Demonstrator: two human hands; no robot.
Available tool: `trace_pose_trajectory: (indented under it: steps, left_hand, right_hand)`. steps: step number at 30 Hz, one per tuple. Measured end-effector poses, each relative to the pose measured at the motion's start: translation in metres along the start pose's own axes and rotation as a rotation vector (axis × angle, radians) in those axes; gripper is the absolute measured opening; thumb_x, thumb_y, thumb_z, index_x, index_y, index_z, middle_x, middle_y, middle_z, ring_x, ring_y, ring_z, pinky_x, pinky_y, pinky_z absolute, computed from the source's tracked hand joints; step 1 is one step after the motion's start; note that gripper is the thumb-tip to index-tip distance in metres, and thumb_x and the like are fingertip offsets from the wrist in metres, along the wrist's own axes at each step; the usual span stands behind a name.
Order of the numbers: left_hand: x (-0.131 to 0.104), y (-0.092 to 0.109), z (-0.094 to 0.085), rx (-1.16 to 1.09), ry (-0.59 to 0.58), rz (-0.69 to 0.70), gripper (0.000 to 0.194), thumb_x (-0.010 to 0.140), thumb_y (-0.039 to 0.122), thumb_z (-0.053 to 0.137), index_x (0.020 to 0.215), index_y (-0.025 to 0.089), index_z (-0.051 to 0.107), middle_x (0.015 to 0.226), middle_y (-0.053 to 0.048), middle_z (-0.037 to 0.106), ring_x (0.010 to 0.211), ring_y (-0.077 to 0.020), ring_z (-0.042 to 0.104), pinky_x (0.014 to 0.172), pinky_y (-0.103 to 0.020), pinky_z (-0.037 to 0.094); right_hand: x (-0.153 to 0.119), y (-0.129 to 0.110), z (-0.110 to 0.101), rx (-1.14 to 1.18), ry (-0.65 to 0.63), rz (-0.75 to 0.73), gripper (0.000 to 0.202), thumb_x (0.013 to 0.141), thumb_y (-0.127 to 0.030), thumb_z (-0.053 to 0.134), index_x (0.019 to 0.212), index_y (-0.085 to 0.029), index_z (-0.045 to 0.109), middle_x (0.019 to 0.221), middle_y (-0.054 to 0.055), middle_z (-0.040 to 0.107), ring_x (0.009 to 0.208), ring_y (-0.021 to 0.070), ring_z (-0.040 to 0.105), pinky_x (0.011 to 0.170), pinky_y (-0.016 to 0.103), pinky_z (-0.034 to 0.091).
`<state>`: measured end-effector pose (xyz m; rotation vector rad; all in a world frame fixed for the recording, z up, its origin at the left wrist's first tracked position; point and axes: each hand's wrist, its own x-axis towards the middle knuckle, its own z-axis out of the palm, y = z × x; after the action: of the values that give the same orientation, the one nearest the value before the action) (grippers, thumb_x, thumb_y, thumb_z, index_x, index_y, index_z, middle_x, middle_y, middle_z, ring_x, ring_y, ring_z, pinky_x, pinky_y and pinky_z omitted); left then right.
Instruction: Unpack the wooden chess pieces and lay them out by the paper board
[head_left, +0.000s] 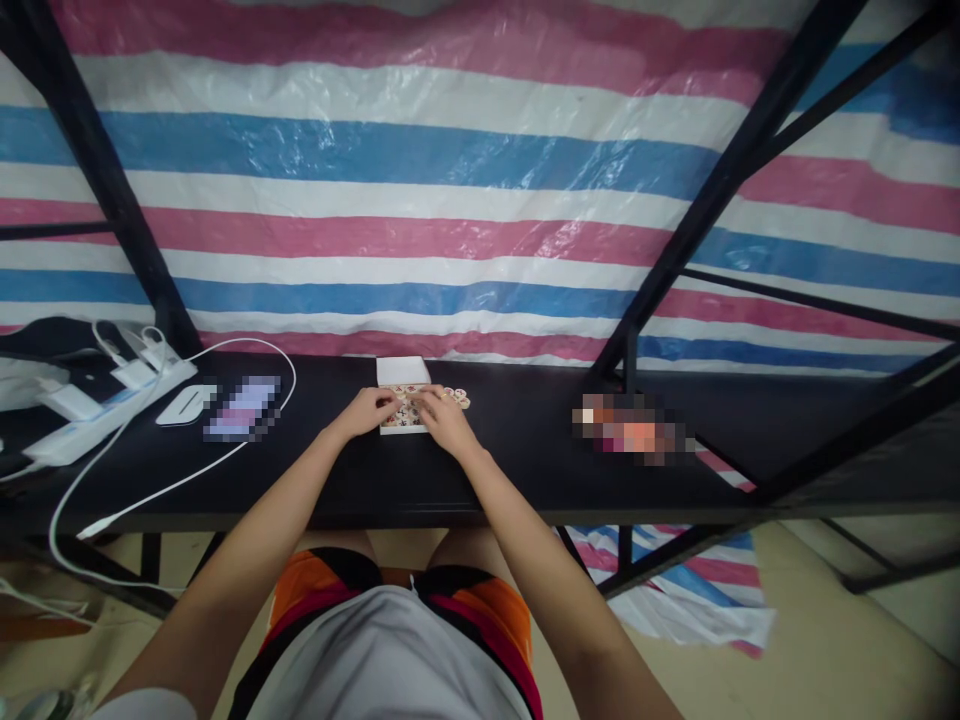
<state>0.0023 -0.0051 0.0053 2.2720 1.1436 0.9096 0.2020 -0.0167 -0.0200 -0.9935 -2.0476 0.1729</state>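
A small white box [405, 430] stands on the black table with its lid flap [402, 370] raised at the back. Round cream xiangqi pieces [405, 412] with dark and red characters lie inside it. At the box's left side is my left hand [371, 410], its fingers bent together with their tips over the pieces. My right hand [445, 416] reaches over the right side, fingers closed and pointing inward at the pieces. Whatever sits between the fingertips of either hand is too small to make out. Several loose pieces [459, 397] lie just right of the box, beside my right hand.
Left on the black table [330, 485] are a blurred phone [244, 408], a white flat device [185, 405] and a power strip [112, 410] with plugs and a white cable [172, 488]. A blurred orange object [634, 430] lies right. Black frame posts [675, 250] and a striped sheet [420, 200] stand behind.
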Motion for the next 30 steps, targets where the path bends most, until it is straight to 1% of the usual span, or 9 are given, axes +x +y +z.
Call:
trace_pose_trajectory:
  steps: [4, 6, 9, 12, 15, 18, 20, 23, 30]
  left_hand:
    - [0.0, -0.003, 0.0, -0.001, 0.016, -0.02, 0.035, 0.081, 0.041, 0.048, 0.071, 0.013, 0.066, 0.063, 0.0, 0.059, 0.06, -0.0135, 0.05, 0.06, -0.024, 0.038]
    - [0.0, -0.004, 0.0, -0.001, 0.018, -0.026, 0.034, 0.081, 0.04, 0.049, 0.07, 0.013, 0.066, 0.064, -0.001, 0.06, 0.06, -0.0139, 0.051, 0.061, -0.024, 0.039]
    - [0.001, -0.005, 0.0, 0.004, 0.023, -0.032, 0.032, 0.079, 0.039, 0.05, 0.071, 0.013, 0.067, 0.066, -0.002, 0.062, 0.062, -0.0146, 0.052, 0.062, -0.025, 0.04]
    - [0.002, -0.006, 0.0, 0.011, 0.032, -0.033, 0.032, 0.079, 0.038, 0.049, 0.071, 0.013, 0.067, 0.069, -0.002, 0.064, 0.065, -0.0153, 0.054, 0.064, -0.025, 0.04]
    - [0.003, -0.008, 0.0, 0.01, 0.051, -0.044, 0.03, 0.078, 0.037, 0.05, 0.072, 0.013, 0.068, 0.07, -0.002, 0.066, 0.067, -0.0159, 0.056, 0.064, -0.025, 0.04]
    - [0.003, -0.009, 0.001, 0.002, 0.052, -0.052, 0.03, 0.078, 0.035, 0.05, 0.072, 0.013, 0.068, 0.07, -0.002, 0.066, 0.066, -0.0155, 0.056, 0.063, -0.024, 0.04]
    - [0.003, -0.009, 0.001, 0.009, 0.051, -0.053, 0.03, 0.078, 0.035, 0.049, 0.071, 0.013, 0.068, 0.068, -0.001, 0.065, 0.064, -0.0148, 0.054, 0.062, -0.024, 0.039]
    - [0.003, -0.009, 0.001, 0.035, 0.063, -0.051, 0.031, 0.079, 0.035, 0.048, 0.07, 0.013, 0.067, 0.064, 0.0, 0.062, 0.062, -0.0135, 0.052, 0.06, -0.023, 0.038]
    - [0.003, -0.009, 0.0, 0.063, 0.09, -0.067, 0.032, 0.079, 0.035, 0.048, 0.068, 0.013, 0.067, 0.062, 0.0, 0.061, 0.059, -0.0128, 0.05, 0.058, -0.023, 0.036]
  right_hand:
    - [-0.003, 0.023, -0.022, -0.022, 0.288, 0.322, 0.029, 0.082, -0.023, 0.046, 0.107, -0.017, 0.06, 0.108, 0.011, 0.055, 0.098, 0.0199, 0.055, 0.089, 0.033, 0.043]
    - [-0.007, 0.039, -0.032, -0.073, 0.379, 0.499, 0.034, 0.079, -0.023, 0.047, 0.11, -0.015, 0.058, 0.108, 0.011, 0.056, 0.095, 0.02, 0.056, 0.088, 0.033, 0.043]
    - [-0.014, 0.055, -0.041, -0.159, 0.377, 0.731, 0.038, 0.074, -0.023, 0.051, 0.111, -0.016, 0.057, 0.106, 0.01, 0.058, 0.094, 0.0208, 0.057, 0.086, 0.032, 0.043]
    - [-0.017, 0.058, -0.044, -0.203, 0.28, 0.864, 0.036, 0.071, -0.023, 0.055, 0.106, -0.017, 0.06, 0.102, 0.009, 0.061, 0.094, 0.0212, 0.058, 0.083, 0.031, 0.043]
    - [-0.017, 0.051, -0.044, -0.198, 0.17, 0.912, 0.027, 0.074, -0.029, 0.057, 0.099, -0.019, 0.063, 0.097, 0.008, 0.064, 0.091, 0.0211, 0.059, 0.078, 0.03, 0.044]
    - [-0.017, 0.044, -0.045, -0.22, 0.126, 0.906, 0.025, 0.081, -0.037, 0.052, 0.094, -0.02, 0.065, 0.094, 0.009, 0.066, 0.09, 0.0219, 0.061, 0.077, 0.031, 0.044]
    - [-0.017, 0.041, -0.044, -0.255, 0.112, 0.892, 0.025, 0.084, -0.034, 0.048, 0.092, -0.019, 0.066, 0.094, 0.01, 0.066, 0.089, 0.0219, 0.061, 0.076, 0.031, 0.044]
    - [-0.017, 0.041, -0.043, -0.287, 0.102, 0.875, 0.022, 0.082, -0.028, 0.048, 0.092, -0.019, 0.066, 0.096, 0.01, 0.065, 0.089, 0.0215, 0.061, 0.077, 0.03, 0.044]
    - [-0.016, 0.042, -0.042, -0.278, 0.084, 0.844, 0.022, 0.083, -0.023, 0.046, 0.095, -0.021, 0.064, 0.099, 0.009, 0.066, 0.093, 0.0234, 0.061, 0.079, 0.033, 0.044]
